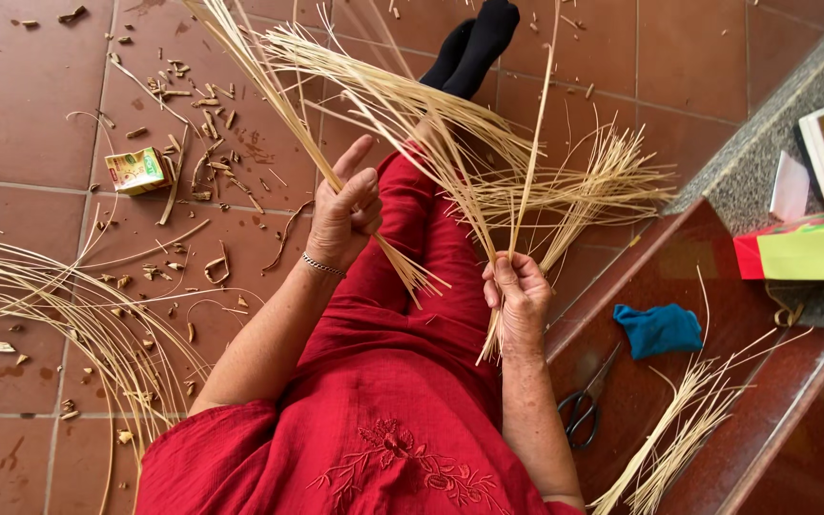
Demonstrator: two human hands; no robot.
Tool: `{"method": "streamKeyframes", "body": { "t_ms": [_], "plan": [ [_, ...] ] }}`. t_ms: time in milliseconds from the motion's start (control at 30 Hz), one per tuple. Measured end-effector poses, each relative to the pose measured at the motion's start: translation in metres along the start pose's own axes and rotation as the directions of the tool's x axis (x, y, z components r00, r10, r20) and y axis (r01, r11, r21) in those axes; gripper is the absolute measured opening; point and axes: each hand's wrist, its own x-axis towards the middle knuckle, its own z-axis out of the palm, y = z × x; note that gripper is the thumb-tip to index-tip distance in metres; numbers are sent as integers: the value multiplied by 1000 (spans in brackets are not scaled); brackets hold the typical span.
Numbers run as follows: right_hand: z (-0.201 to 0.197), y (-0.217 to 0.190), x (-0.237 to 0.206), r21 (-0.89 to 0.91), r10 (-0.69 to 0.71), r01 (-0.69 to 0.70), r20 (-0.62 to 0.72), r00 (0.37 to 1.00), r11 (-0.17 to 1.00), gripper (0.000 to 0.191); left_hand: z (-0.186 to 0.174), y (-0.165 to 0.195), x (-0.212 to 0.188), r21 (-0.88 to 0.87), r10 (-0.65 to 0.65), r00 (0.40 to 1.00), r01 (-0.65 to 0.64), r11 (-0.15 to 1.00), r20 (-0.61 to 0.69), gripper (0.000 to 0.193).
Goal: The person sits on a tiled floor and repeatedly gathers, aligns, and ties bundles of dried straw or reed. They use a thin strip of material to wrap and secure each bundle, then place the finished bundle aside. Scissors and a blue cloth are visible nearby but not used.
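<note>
Left hand (343,215), frame centre: grip closed on pale cane strips (412,124), lifted so lengths fan clear toward top. Right hand (519,298) pinches crossing strips, keeping them separate. Scissors (579,412), blue cloth (658,329) on step at lower right; trimmings litter floor (11,114).

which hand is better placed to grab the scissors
Right. The scissors lie on the step beside the right hand; the left hand is across the lap, gripping strips.

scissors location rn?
Head view, lower right: the scissors lie on the red-brown step beside the person's right forearm, below the blue cloth and left of a loose strip bundle.
</note>
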Motion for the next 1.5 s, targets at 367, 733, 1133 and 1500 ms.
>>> {"method": "streamKeyframes", "body": {
  "t_ms": [367, 733, 1133, 1500],
  "plan": [
    [1, 2, 10, 43, -13, 13, 3, 1000, 999, 10, 9, -13, -2, 41, 2, 1000, -2, 999, -10, 33],
    [9, 14, 13, -42, -52, 54, 40, 998, 998, 12, 16, 19, 19, 238, 268, 963, -251, 938, -39, 14],
    [20, 17, 19, 8, -132, 131, 69, 989, 991, 12, 11, 1, -8, 284, 76, 996, -58, 957, -54, 26],
    [67, 15, 12, -279, -138, 166, 118, 983, 946, 20, 22, -56, -9, 519, -66, 997, 32, 854, 46, 18]
  ]
}}
